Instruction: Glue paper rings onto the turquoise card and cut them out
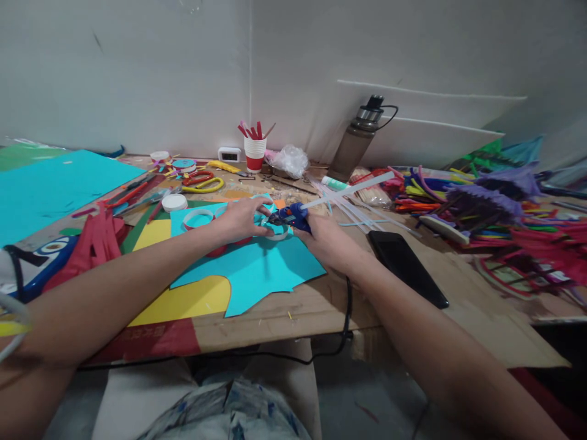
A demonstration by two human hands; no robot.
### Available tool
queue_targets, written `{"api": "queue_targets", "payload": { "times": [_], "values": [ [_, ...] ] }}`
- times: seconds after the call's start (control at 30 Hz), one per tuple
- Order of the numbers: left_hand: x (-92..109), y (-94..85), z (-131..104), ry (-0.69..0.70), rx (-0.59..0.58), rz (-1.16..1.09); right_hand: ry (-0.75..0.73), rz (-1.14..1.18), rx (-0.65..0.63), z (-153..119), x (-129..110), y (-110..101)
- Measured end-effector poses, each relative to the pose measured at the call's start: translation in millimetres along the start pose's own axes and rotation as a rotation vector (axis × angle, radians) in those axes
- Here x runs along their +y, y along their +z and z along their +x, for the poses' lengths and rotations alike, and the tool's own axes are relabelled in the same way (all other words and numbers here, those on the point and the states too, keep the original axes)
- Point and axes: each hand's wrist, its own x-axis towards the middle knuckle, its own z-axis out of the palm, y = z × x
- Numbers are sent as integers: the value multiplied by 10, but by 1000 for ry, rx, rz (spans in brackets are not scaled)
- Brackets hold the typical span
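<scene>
My right hand (328,241) grips a blue hot glue gun (293,217), its nozzle pointing left and a long translucent glue stick (351,190) running out of its back. Beside the nozzle, my left hand (238,221) curls its thumb and fingers about a white-rimmed paper ring (277,236); its exact hold is partly hidden. Turquoise paper shows between those fingers. Another ring (198,211) stands to the left, and red ring sides show below my left wrist. All rest on a cut turquoise sheet (257,272) over yellow paper (192,300).
A black phone (407,267) lies right of my right hand. Behind are a paper cup (255,153) of red pens, a leaning bottle (355,143), yellow-handled scissors (208,185) and loose glue sticks. Pipe cleaners (426,189) crowd the right. The gun's black cord (349,308) hangs over the table's front edge.
</scene>
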Motion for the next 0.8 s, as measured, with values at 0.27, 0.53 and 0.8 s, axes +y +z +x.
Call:
{"api": "queue_targets", "payload": {
  "times": [0.27,0.53,0.8],
  "values": [
    [-35,14,12,20,9,15,19,26,-20,48,3,36],
    [19,-11,-11,-10,-6,15,8,-47,16,21,86,29],
    [27,-17,-10,-16,-15,14,56,-67,13,-50,41,-48]
  ]
}}
